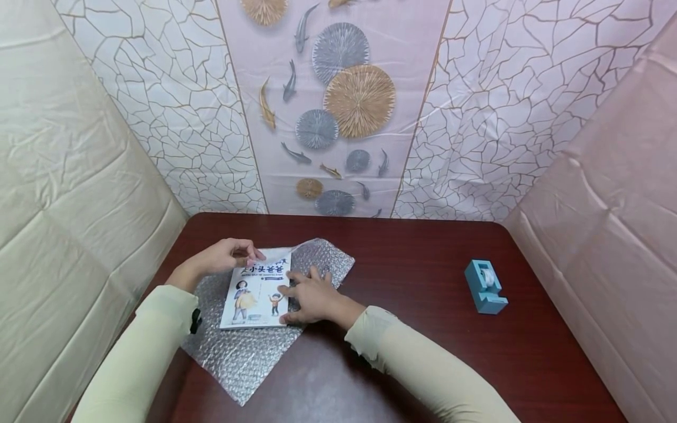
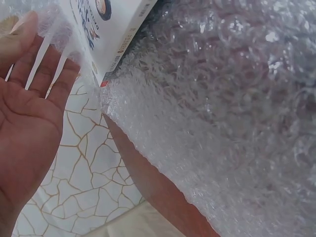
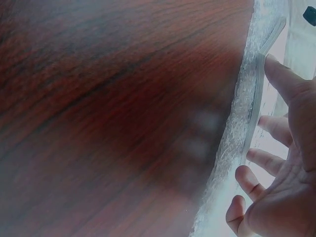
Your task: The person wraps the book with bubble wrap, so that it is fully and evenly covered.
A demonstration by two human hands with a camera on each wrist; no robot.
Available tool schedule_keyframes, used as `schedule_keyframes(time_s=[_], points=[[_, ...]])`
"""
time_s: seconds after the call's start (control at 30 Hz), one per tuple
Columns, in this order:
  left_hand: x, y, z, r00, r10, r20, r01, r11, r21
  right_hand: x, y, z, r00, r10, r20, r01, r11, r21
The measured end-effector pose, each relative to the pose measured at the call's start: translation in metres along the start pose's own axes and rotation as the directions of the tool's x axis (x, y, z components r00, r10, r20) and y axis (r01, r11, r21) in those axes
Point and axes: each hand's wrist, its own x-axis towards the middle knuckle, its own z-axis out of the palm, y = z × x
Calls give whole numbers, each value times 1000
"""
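A white picture book (image 1: 259, 299) lies face up on a sheet of bubble wrap (image 1: 240, 364) set at a slant on the table. My left hand (image 1: 233, 255) is at the book's top left corner, its thumb and fingertips pinching a flap of the wrap over the top edge. In the left wrist view the book's corner and spine (image 2: 121, 47) show beside that hand (image 2: 32, 111). With fingers spread, my right hand (image 1: 317, 298) rests on the book's right edge. The right wrist view shows its thumb and fingertips (image 3: 254, 155) along that edge.
A blue tape dispenser (image 1: 485, 288) with a roll of tape stands at the right of the dark red table (image 1: 402, 270). Patterned cloth hangs behind the table, and pale padded panels (image 1: 69, 194) flank both sides.
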Motion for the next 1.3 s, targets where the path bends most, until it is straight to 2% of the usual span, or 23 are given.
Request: schedule_keyframes(time_s=[0.43,0.73,1.1,1.3], points=[[-1,-2,5,999,1,48,-4,998,66,1,1,3,1000,5,-2,-5,1000,25],[4,-3,10,998,11,66,-19,992,124,2,4,3,1000,4,1,-4,999,43],[3,2,14,998,-14,68,0,979,204,2,7,5,999,-5,-34,6,1000,20],[7,2,15,997,-29,78,10,972,236,5,7,4,996,-10,-92,8,1000,-22]])
